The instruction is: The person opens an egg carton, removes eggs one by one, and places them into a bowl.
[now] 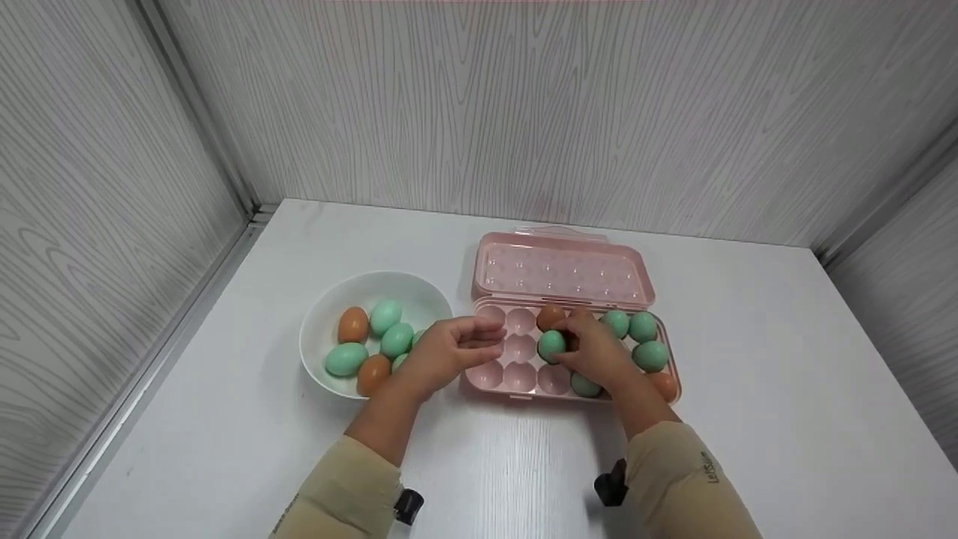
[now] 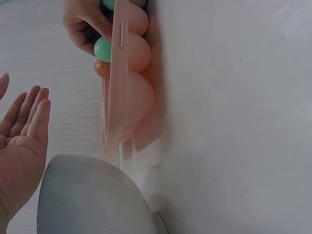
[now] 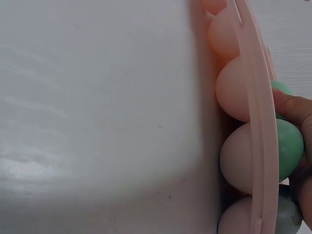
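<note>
A pink egg box (image 1: 516, 393) lies with its lid (image 1: 565, 269) folded back, holding green and brown eggs mostly toward its right side. My right hand (image 1: 599, 353) pinches a green egg (image 1: 551, 346) between thumb and fingers at the middle row, just in front of a brown egg (image 1: 551, 317). Part of the box's contents is hidden under that hand. Between the bowl and the box, my left hand (image 1: 449, 352) hovers over the box's left edge with nothing in it. In the left wrist view its fingers (image 2: 39, 114) are extended.
Left of the box stands a white bowl (image 1: 310, 352) with several green and brown eggs, some covered by the left hand. Wood-grain panels (image 1: 449, 112) rise behind the white table (image 1: 741, 337) and at both sides.
</note>
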### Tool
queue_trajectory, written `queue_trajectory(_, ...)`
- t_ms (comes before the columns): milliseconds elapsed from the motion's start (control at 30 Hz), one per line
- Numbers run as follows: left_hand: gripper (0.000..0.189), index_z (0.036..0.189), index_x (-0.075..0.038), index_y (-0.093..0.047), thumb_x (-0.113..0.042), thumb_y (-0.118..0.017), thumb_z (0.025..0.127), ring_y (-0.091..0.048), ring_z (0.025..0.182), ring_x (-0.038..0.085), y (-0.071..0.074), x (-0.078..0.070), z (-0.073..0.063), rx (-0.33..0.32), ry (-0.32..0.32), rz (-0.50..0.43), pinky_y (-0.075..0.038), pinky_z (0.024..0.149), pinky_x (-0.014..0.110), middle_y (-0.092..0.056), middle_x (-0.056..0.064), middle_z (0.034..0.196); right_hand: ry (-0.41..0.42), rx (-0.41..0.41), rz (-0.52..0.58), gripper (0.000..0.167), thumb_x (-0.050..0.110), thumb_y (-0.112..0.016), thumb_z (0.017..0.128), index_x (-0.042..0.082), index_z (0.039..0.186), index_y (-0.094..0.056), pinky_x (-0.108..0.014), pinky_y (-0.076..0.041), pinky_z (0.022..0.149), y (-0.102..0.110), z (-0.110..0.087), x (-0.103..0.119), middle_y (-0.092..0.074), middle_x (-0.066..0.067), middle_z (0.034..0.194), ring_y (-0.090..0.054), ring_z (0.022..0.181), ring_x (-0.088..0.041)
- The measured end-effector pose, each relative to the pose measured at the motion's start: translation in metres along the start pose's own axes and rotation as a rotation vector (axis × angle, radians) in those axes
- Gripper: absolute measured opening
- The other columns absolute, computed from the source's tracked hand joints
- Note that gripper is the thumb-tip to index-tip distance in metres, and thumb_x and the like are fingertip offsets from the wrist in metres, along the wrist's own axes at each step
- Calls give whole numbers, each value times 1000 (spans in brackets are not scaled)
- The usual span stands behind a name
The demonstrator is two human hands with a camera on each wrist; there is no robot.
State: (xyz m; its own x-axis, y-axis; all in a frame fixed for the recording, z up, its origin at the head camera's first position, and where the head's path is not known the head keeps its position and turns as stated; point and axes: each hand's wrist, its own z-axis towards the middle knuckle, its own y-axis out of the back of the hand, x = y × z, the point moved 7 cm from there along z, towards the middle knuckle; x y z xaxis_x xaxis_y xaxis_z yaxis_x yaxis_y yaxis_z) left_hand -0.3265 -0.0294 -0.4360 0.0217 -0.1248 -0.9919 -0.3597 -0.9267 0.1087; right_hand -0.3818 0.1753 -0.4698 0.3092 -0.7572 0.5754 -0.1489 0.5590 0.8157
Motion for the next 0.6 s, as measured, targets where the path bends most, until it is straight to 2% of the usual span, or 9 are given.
queue_trajectory(200,47,124,-11,-56,-21,-71,80,-56,111,19,-3,-1,1,11,2,-2,-45,93,29,-58,8,123,-76,-1,83,33,20,-75,76,19,105,-62,-32,-46,77,5,-3,-4,-52,2,98,-49,87,-18)
queue_trajectory(333,48,126,-10,-55,-18,-70,81,-55,112,22,-4,-2,2,11,-2,-1,-45,93,29,-58,5,122,-116,6,141,39,19,-75,76,20,112,-61,-34,-47,80,11,-4,-1,-57,5,103,-51,91,-19)
queue_trajectory(433,48,126,-8,-54,-16,-69,81,-56,111,22,-6,-5,3,11,-22,13,-46,92,28,-58,6,122,-79,-6,167,41,17,-75,76,19,115,-62,-35,-48,82,18,-3,7,-59,6,105,-54,92,-18)
queue_trajectory(600,48,126,-8,-54,-18,-70,81,-56,111,19,-9,-7,4,5,-36,40,-46,92,27,-56,8,125,6,-21,238,37,11,-75,75,16,109,-63,-35,-51,84,29,-4,28,-60,3,105,-60,96,-17)
